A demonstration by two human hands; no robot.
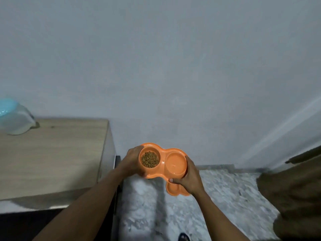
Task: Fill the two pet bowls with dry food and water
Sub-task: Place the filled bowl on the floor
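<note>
I hold an orange double pet bowl point(163, 152) in the air above the floor, with both hands on it. My left hand point(132, 160) grips its left end and my right hand point(190, 176) grips its right end. The left cup holds brown dry food point(149, 159). The right cup point(176, 162) looks glossy; whether it holds water I cannot tell. A second orange bowl point(173, 188) lies on the speckled floor below, partly hidden by my right hand.
A wooden cabinet top point(52, 153) stands at the left, with a light blue and white container point(13, 117) on its far corner. A plain wall point(173, 66) faces me. A brown fabric object point(295, 192) fills the right edge. Speckled floor point(225, 197) lies below.
</note>
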